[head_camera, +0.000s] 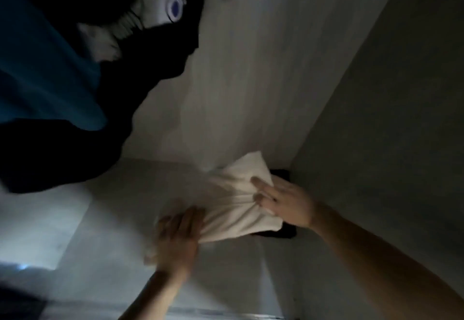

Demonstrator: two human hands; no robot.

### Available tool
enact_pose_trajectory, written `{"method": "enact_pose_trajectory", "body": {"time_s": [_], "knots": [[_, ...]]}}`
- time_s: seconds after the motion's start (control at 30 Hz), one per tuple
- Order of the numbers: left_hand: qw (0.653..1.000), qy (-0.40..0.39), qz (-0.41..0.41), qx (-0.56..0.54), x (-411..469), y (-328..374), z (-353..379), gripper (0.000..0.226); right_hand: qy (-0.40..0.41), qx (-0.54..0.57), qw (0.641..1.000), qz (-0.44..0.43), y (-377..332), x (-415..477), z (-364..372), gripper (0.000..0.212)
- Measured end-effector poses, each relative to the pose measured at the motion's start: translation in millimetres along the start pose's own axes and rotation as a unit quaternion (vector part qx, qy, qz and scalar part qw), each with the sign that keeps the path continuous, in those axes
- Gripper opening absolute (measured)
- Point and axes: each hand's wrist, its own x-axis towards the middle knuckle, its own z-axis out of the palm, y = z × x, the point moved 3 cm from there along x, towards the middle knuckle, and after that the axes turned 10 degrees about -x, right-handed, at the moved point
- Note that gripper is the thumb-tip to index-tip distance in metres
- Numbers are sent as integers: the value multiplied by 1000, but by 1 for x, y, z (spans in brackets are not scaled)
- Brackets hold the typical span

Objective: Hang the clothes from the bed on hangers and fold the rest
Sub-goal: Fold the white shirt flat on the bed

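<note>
A folded cream-white cloth (238,194) lies on a pale shelf surface (120,206) in the corner of a dim wardrobe. It sits on top of a dark folded garment (286,232) whose edge shows under it. My left hand (178,234) grips the cloth's near left end, bunching it. My right hand (283,201) holds the cloth's right side, two fingers laid over the top of the fabric. Both hands are blurred.
Hanging clothes fill the upper left: a blue garment (37,73), a black one (140,73) and a white printed top (160,11). A pale back wall (251,68) and a grey side wall (391,119) meet behind the cloth.
</note>
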Motion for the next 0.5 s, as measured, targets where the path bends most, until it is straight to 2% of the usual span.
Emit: {"method": "enact_pose_trajectory", "body": {"time_s": [0.03, 0.07, 0.1, 0.13, 0.17, 0.2, 0.33, 0.5], "knots": [[1000, -2, -3, -14, 20, 10, 14, 53, 17, -11, 1000, 15, 17, 0, 19, 33], [998, -63, -4, -13, 39, 17, 40, 55, 12, -53, 998, 12, 30, -3, 38, 29], [994, -109, -27, -12, 62, 20, 67, 59, -25, -107, 994, 8, 45, -8, 61, 39], [983, -174, -60, -21, 71, 21, 94, 68, -92, -119, 989, 8, 54, -17, 85, 50], [959, -268, -89, -28, 73, 23, 132, 80, -177, -111, 977, 34, 60, -29, 114, 57], [934, -339, -106, -19, 64, 23, 155, 86, -228, -111, 966, 56, 62, -37, 133, 60], [915, -393, -95, -3, 19, 29, 187, 79, -285, -29, 954, 87, 25, -44, 167, 65], [896, -430, -114, 8, -11, 37, 141, 71, -290, 42, 952, 92, -12, -49, 135, 64]]}}
